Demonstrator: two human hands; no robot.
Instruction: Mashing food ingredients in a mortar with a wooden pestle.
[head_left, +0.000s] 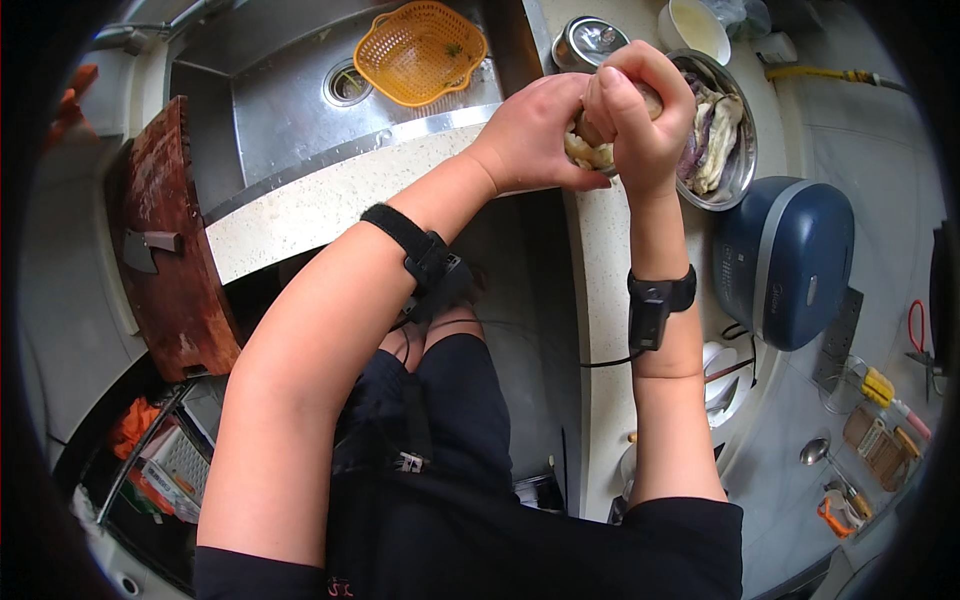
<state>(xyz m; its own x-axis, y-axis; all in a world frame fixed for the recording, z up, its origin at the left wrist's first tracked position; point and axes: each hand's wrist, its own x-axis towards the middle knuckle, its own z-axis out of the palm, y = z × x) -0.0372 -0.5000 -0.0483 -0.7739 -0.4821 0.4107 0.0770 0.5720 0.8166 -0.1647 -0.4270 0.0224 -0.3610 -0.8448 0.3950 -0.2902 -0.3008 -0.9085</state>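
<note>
My left hand (536, 131) is wrapped around the side of a bowl that holds pale, soft pieces of food (587, 150); most of this bowl is hidden by my hands. Over it my right hand (645, 112) is curled tightly around the upper end of a thick, light-brown pestle-like tool (596, 129), whose lower part goes down among the pieces. Just right of my right hand, a metal bowl (742, 176) holds cooked eggplant (712, 142), purple and whitish.
A steel sink (285, 112) with an orange plastic basket (420, 52) lies at the upper left. Around the counter are a lidded metal pot (589, 41), a white bowl (694, 30), a blue rice cooker (802, 262) and white plates (727, 390). A cleaver (142, 250) rests against a wooden board (169, 300).
</note>
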